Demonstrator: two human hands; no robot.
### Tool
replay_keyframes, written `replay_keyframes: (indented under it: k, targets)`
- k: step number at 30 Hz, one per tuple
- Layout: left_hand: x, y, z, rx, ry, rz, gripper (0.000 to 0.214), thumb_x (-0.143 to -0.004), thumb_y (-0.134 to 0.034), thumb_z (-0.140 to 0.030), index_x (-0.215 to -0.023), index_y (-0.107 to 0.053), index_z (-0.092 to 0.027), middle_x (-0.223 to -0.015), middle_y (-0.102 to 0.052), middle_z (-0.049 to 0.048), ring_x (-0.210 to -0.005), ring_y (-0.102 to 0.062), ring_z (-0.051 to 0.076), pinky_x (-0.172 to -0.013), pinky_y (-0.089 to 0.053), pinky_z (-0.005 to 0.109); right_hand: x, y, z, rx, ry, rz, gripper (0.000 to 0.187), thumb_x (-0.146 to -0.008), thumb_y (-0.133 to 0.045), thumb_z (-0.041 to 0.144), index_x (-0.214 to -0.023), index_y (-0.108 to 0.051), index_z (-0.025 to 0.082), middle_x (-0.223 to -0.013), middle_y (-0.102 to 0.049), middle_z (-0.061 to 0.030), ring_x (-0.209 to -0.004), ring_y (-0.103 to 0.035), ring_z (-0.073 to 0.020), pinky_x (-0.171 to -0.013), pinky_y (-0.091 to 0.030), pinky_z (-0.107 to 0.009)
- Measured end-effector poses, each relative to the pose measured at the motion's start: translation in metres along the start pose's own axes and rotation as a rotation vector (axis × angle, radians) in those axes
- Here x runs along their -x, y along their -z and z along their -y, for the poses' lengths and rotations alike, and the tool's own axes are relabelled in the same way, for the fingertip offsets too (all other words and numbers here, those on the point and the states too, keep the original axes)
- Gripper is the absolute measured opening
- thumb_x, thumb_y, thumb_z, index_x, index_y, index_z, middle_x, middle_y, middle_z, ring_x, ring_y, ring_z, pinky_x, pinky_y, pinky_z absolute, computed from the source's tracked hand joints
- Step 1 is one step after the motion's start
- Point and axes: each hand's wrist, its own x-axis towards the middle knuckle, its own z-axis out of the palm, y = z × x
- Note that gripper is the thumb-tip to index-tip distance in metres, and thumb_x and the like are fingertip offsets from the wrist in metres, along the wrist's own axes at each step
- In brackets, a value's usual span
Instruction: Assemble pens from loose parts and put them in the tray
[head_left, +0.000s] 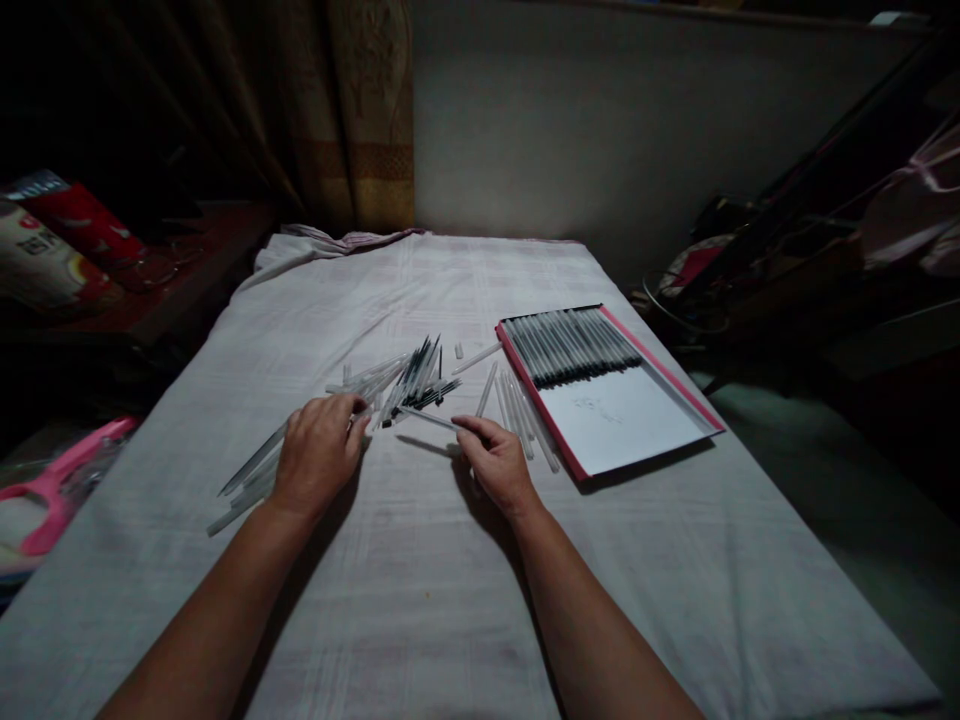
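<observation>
My right hand (pixel 496 462) pinches a slim translucent pen barrel (pixel 427 416), which points left towards the middle of the cloth. My left hand (pixel 319 450) is closed, thumb against curled fingers; what sits in its fingertips is too small to make out. Under and beside that hand lie several clear pen barrels (pixel 251 488). Between the hands, slightly farther off, is a loose heap of dark-tipped pen refills (pixel 416 380). More clear barrels (pixel 514 408) lie to the right of the heap, alongside a red-edged shallow box (pixel 634 420).
Inside the box, a row of pens with black ends (pixel 574 345) fills the far half; white card shows in the near half. A pale checked cloth (pixel 405 620) covers the table. Pink-handled scissors (pixel 56 490) and packages (pixel 56 260) are at the left.
</observation>
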Motion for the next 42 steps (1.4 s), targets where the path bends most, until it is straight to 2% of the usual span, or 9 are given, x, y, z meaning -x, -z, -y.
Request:
replay_keyframes:
  k: [4, 8, 10, 13, 22, 28, 33, 38, 42]
  targets:
    - [0.008, -0.006, -0.011, 0.602, 0.286, -0.025, 0.032, -0.083, -0.060, -0.037, -0.111, -0.066, -0.021, -0.094, -0.071, 0.0054, -0.085, -0.067, 0.021, -0.074, -0.054, 0.033, -0.001, 0.002, 0.007, -0.075, -0.087, -0.014, 0.033, -0.072, -0.067, 0.040, -0.090, -0.077, 0.015, -0.053, -0.053, 0.0030, -0.049, -0.046, -0.0110, -0.044, -0.035, -0.022]
    - [0.013, -0.014, -0.025, 1.285, 0.728, 0.004, 0.032, -0.071, -0.078, -0.038, -0.095, -0.067, -0.019, -0.081, -0.069, 0.0007, -0.066, -0.066, 0.012, -0.056, -0.055, 0.021, -0.002, 0.003, 0.010, -0.203, -0.156, -0.030, 0.032, -0.068, -0.069, 0.043, -0.079, -0.075, 0.014, -0.049, -0.046, 0.0054, -0.044, -0.037, -0.0082, -0.042, -0.030, -0.022]
    - [0.014, -0.015, -0.030, 1.446, 0.871, 0.000, 0.027, -0.069, -0.081, -0.031, -0.087, -0.065, -0.018, -0.084, -0.071, 0.0014, -0.066, -0.067, 0.010, -0.055, -0.055, 0.018, -0.002, 0.004, 0.010, -0.232, -0.172, -0.018, 0.032, -0.067, -0.068, 0.045, -0.076, -0.074, 0.015, -0.046, -0.044, 0.0061, -0.042, -0.034, -0.0076, -0.041, -0.027, -0.022]
    - [0.014, -0.014, -0.034, 1.518, 0.970, 0.000, 0.019, -0.075, -0.078, -0.025, -0.084, -0.064, -0.017, -0.092, -0.073, 0.0025, -0.064, -0.067, 0.007, -0.053, -0.054, 0.014, -0.001, 0.005, 0.009, -0.184, -0.151, 0.016, 0.030, -0.068, -0.067, 0.044, -0.075, -0.074, 0.016, -0.044, -0.043, 0.0059, -0.041, -0.033, -0.0081, -0.040, -0.024, -0.022]
    - [0.016, -0.014, -0.036, 1.581, 0.995, 0.038, 0.021, -0.074, -0.079, -0.021, -0.086, -0.062, -0.017, -0.092, -0.075, 0.0013, -0.057, -0.065, 0.006, -0.048, -0.053, 0.013, 0.003, 0.002, 0.011, -0.023, -0.071, 0.049, 0.024, -0.072, -0.064, 0.038, -0.074, -0.076, 0.017, -0.056, -0.060, -0.0007, -0.057, -0.055, -0.0152, -0.048, -0.041, -0.024]
    - [0.021, -0.019, -0.036, 1.560, 0.882, 0.032, 0.036, -0.064, -0.086, -0.031, -0.093, -0.068, -0.017, -0.094, -0.074, 0.0017, -0.058, -0.065, 0.006, -0.049, -0.054, 0.014, 0.004, 0.002, 0.012, 0.058, -0.014, 0.063, 0.022, -0.073, -0.062, 0.035, -0.073, -0.076, 0.018, -0.068, -0.070, -0.0033, -0.066, -0.064, -0.0181, -0.065, -0.051, -0.030]
    - [0.027, -0.021, -0.034, 1.479, 0.830, 0.091, 0.050, -0.061, -0.086, -0.046, -0.096, -0.069, -0.015, -0.069, -0.071, -0.0001, -0.047, -0.060, 0.007, -0.046, -0.052, 0.016, 0.002, 0.006, 0.012, 0.070, -0.017, 0.084, 0.022, -0.073, -0.062, 0.036, -0.074, -0.076, 0.018, -0.075, -0.074, -0.0054, -0.072, -0.067, -0.0200, -0.071, -0.053, -0.031]
    - [0.029, -0.021, -0.037, 1.458, 0.818, 0.108, 0.053, -0.059, -0.087, -0.049, -0.096, -0.067, -0.016, -0.076, -0.074, 0.0014, -0.047, -0.061, 0.007, -0.045, -0.051, 0.017, 0.003, 0.007, 0.015, 0.081, -0.032, 0.118, 0.024, -0.074, -0.062, 0.036, -0.076, -0.076, 0.017, -0.071, -0.073, -0.0041, -0.067, -0.065, -0.0183, -0.065, -0.051, -0.029]
    - [0.029, -0.018, -0.041, 1.444, 0.822, 0.143, 0.054, -0.061, -0.085, -0.050, -0.098, -0.066, -0.016, -0.069, -0.072, 0.0006, -0.044, -0.059, 0.007, -0.043, -0.048, 0.015, 0.004, 0.007, 0.015, 0.055, -0.023, 0.194, 0.023, -0.075, -0.064, 0.035, -0.081, -0.077, 0.017, -0.077, -0.074, -0.0047, -0.071, -0.067, -0.0182, -0.068, -0.052, -0.029]
